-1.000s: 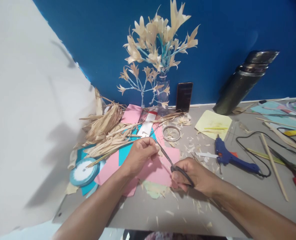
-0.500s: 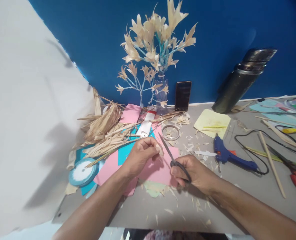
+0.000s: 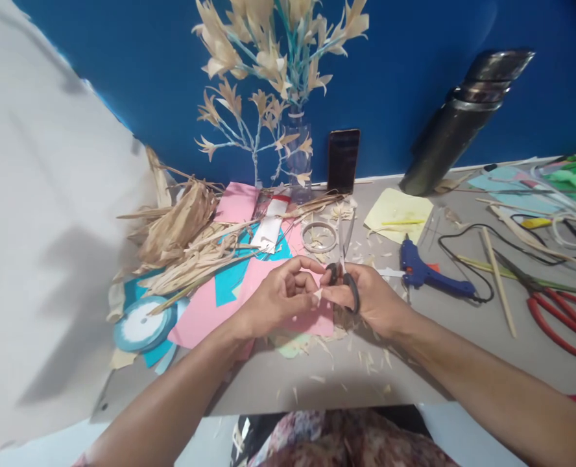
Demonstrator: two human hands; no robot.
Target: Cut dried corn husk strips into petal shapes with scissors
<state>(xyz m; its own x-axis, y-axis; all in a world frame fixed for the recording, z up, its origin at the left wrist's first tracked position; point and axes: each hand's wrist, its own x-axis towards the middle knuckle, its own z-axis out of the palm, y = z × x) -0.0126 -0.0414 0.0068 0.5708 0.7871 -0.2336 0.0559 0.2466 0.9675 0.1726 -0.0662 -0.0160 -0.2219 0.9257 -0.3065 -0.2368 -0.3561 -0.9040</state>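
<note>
My left hand [image 3: 281, 295] pinches a small pale piece of dried husk [image 3: 318, 294] between thumb and fingertips. Close against it, my right hand [image 3: 378, 298] has black-handled scissors [image 3: 353, 295] looped on its fingers, their slightly parted blades pointing away from me. Fingertips of the right hand also meet the husk piece, though its exact shape is too small to tell. Pink paper sheets [image 3: 195, 324] lie beneath the hands. A bundle of dried husks [image 3: 174, 224] is heaped at the left. Beyond it rise husk flowers [image 3: 229, 97] on blue stems, some in a clear bottle [image 3: 298, 155].
A ribbon spool [image 3: 144, 324] lies left, a tape roll [image 3: 320, 250] ahead. To the right are a blue glue gun [image 3: 434, 279], wooden stick [image 3: 499, 285], red-handled shears [image 3: 536, 318] and yellow paper [image 3: 405, 207]. A phone [image 3: 344, 162] and dark flask [image 3: 456, 130] stand by the wall.
My right hand has come in to meet the left at the husk piece, and the scissors have swung to point straight ahead. The view has tipped downward and slightly right.
</note>
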